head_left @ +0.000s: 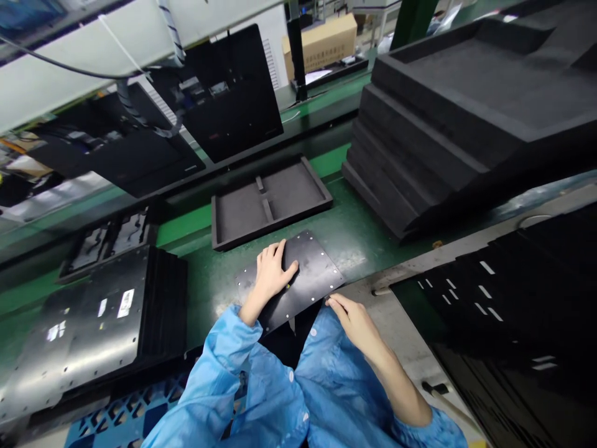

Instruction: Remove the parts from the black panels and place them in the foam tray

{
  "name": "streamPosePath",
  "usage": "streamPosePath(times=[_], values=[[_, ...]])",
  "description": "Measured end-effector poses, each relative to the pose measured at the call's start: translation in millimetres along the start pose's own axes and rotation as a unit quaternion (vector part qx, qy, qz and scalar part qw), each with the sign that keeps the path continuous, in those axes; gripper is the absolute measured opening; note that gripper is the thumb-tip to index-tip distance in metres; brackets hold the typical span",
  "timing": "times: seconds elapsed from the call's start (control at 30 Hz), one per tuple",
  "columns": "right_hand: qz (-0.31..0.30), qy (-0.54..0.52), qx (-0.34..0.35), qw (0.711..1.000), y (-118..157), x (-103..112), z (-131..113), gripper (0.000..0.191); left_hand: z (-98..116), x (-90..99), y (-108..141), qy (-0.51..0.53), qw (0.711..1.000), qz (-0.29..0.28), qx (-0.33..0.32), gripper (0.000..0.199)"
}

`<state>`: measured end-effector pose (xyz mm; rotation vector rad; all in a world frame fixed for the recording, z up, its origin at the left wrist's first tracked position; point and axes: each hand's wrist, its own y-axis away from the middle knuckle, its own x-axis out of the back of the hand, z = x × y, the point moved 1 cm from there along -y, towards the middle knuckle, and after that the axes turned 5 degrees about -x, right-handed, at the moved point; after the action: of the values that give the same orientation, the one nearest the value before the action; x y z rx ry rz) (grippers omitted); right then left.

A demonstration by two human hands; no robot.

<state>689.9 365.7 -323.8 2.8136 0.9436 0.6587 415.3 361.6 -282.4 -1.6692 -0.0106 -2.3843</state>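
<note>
A thin black panel (pixel 310 264) with small white dots along its edges lies at a slant on the green bench, its near edge beside my body. My left hand (pixel 270 274) rests flat on top of it, thumb spread from the fingers. At the panel's near right corner, my right hand (pixel 347 314) is closed in a pinch. Whatever lies between those fingertips is too small to make out. Just beyond the panel sits a shallow black foam tray (pixel 289 186) with a divider, and no part shows inside it.
A tall stack of black foam trays (pixel 415 149) stands at the right. Stacked metal-faced panels (pixel 88 317) are at the left, with a filled tray (pixel 112 239) behind them. Dark panels (pixel 513 280) with white labels lie at the lower right. Black screens (pixel 233 93) stand across the line.
</note>
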Motion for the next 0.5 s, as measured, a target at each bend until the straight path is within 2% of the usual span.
streamPosePath(times=[0.07,0.13,0.2,0.27,0.33,0.4,0.43,0.5], values=[[-0.020,0.045,-0.012,0.999,0.7,6.9,-12.4,0.039,5.9,1.0,17.4,-0.014,0.999,-0.016,-0.040,0.091],[-0.037,0.106,-0.027,0.993,0.3,13.3,-25.4,0.039,15.0,2.6,42.6,-0.050,0.993,-0.065,-0.086,0.114],[-0.048,0.173,-0.041,0.983,-1.1,18.0,-35.9,0.039,25.2,6.7,67.8,-0.108,0.980,-0.122,-0.119,0.125],[-0.055,0.224,-0.048,0.972,-2.8,20.8,-41.8,0.039,34.4,15.2,84.0,-0.169,0.964,-0.152,-0.136,0.115],[-0.058,0.257,-0.048,0.964,-4.4,22.7,-43.6,0.039,41.4,27.7,87.5,-0.198,0.952,-0.172,-0.154,0.085],[-0.061,0.273,-0.038,0.959,-5.9,24.3,-44.1,0.038,45.1,41.3,81.4,-0.183,0.949,-0.198,-0.166,0.053],[-0.062,0.275,-0.029,0.959,-6.6,25.0,-44.5,0.038,45.9,47.3,77.0,-0.168,0.949,-0.201,-0.174,0.044],[-0.058,0.285,-0.007,0.957,-7.7,25.9,-46.6,0.039,46.1,53.7,69.5,-0.146,0.953,-0.184,-0.192,0.043]])
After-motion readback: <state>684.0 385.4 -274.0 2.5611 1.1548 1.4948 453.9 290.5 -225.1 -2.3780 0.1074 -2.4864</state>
